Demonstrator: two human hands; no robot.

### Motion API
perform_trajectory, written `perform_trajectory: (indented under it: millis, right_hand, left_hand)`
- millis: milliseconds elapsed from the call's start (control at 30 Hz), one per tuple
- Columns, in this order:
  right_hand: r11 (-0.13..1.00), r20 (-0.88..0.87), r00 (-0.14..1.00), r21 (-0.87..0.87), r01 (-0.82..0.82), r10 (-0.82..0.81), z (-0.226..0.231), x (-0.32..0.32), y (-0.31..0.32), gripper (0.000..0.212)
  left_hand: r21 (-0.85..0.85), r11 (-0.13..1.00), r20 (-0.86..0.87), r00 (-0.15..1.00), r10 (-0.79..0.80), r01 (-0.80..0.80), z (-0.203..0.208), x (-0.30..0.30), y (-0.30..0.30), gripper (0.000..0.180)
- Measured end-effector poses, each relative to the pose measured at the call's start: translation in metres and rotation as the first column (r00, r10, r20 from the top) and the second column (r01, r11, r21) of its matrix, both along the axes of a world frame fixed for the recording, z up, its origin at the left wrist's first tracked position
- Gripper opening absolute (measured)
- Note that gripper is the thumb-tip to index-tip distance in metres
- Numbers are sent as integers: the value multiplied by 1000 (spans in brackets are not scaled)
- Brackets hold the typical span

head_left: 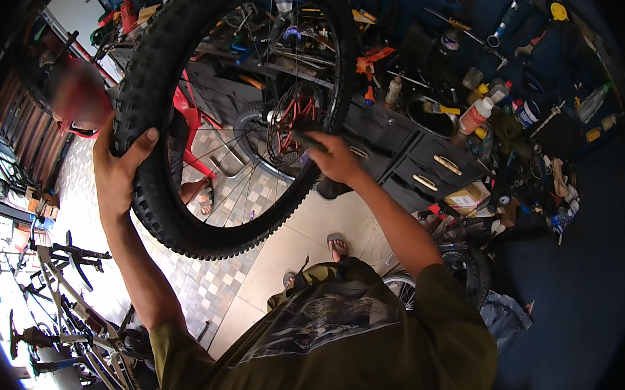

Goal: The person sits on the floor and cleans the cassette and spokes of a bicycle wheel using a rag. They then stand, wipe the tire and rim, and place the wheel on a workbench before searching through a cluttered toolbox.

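A bicycle wheel [154, 206] with a thick black knobby tyre is held up upright in front of me. My left hand [120, 174] grips the tyre at its left side, thumb on the near face and fingers behind it. At the hub there is a disc rotor with a red centre [294, 121]. My right hand [335, 158] is closed on a short dark object [306, 135] by the hub; its kind cannot be made out. Thin spokes run from the hub to the rim.
A dark workbench [382, 131] with drawers stands ahead, crowded with tools and bottles [476, 115]. Wrenches [504, 24] hang on the blue wall. A person in a red top [90, 103] is at the left, near a red chair [195, 125]. Bicycles [76, 309] stand lower left.
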State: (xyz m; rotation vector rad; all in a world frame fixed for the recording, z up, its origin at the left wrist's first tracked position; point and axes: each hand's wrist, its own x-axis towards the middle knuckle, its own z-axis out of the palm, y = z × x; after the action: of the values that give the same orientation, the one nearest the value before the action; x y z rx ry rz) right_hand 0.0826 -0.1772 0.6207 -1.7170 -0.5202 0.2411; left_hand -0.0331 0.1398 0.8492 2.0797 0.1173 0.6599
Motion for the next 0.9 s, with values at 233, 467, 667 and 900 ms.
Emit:
perform_trajectory:
  millis: [233,467,667,900]
  right_hand:
    - [753,595,790,-585,301,147,27,13,-14,44]
    - [826,592,806,-459,327,10,-4,19,5,42]
    - [810,-620,662,586,33,422,-9,29,2,9]
    - [471,-506,593,852,229,626,-20,2,30,4]
  left_hand:
    - [-10,1000,-16,1000,-24,23,2,-2,-2,77]
    - [-52,997,-17,998,-52,51,9,-3,-11,72]
    - [-49,993,8,995,-103,104,4,-8,-8,65]
    - [-51,995,7,997,-81,81,7,-6,-14,63]
